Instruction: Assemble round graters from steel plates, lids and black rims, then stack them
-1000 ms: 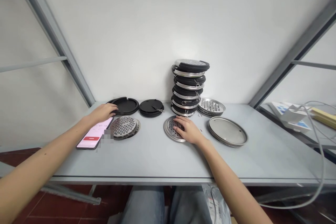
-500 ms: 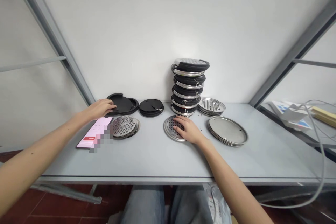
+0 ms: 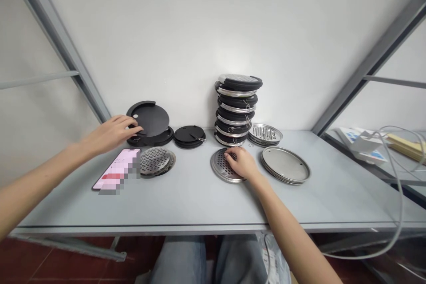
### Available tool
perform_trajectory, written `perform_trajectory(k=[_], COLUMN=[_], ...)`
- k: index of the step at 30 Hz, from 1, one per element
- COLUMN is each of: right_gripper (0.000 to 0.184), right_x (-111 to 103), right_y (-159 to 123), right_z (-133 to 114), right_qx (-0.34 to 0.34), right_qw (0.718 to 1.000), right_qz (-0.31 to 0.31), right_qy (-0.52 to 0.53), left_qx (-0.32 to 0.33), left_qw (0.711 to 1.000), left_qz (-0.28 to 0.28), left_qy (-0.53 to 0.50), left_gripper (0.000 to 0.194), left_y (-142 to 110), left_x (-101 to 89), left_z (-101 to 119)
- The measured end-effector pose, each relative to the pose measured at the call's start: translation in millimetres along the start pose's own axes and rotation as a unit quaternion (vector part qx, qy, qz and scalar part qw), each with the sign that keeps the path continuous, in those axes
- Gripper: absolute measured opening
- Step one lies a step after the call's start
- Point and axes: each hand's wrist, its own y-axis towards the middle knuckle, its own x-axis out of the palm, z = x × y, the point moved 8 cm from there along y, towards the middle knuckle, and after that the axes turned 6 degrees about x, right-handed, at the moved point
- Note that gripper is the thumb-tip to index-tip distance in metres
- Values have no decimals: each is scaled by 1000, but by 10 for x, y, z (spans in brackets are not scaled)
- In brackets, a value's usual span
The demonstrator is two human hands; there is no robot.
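My left hand (image 3: pixel 111 133) grips a black round disc (image 3: pixel 149 117) by its left edge and holds it tilted above a low pile of black discs (image 3: pixel 163 136) at the back left. My right hand (image 3: pixel 242 162) is closed on a perforated metal disc (image 3: pixel 221 167) in the middle of the grey table (image 3: pixel 199 199); its fingers curl over the disc's far side.
A tall stack of black-and-metal assemblies (image 3: pixel 237 108) stands against the wall. Beside it lie a second black pile (image 3: pixel 189 136), a perforated disc pile (image 3: pixel 155 161), a grater-like disc (image 3: pixel 264 134), plain metal lids (image 3: pixel 285 164) and a phone (image 3: pixel 116 174). Cables (image 3: pixel 399 195) hang at right.
My left hand has lifted the top black disc off its pile and tilted it up. My right hand has curled its fingers on the perforated disc.
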Motion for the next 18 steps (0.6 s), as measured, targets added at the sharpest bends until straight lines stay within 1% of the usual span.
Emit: perform_trajectory(k=[1,3,4,5,7,9,11,14,18], right_gripper=[22,21,21,21,21,22,22,22,25], right_x=[0,6,9,9,3,-8,-20,-36,-44], right_y=[0,0,1,1,-1,-3,-6,-11,-20], right_z=[-1,-8,-11,-14,-17,-13,5,40,49], right_qx=[-1,-8,-12,-15,-18,-12,3,32,48], right_qw=[1000,1000,1000,1000,1000,1000,1000,999,998], right_qz=[1,3,3,4,6,7,5,1,-1], right_qy=[-1,-1,-1,-2,-3,-7,-13,-26,-45], left_qx=[37,69,82,97,128,172,196,215,215], left_qw=[999,998,997,995,991,983,978,970,963], left_qz=[-17,-17,-7,-10,-26,-47,-54,-76,-105], left_qy=[0,3,-2,-10,-25,-39,-58,-86,-121], left_gripper=[36,35,34,32,31,33,32,32,28], left_y=[47,124,150,163,150,85,7,-80,-74], left_x=[-15,-83,-120,-127,-98,-28,43,181,360], left_z=[156,429,572,721,1026,1340,1585,1831,1949])
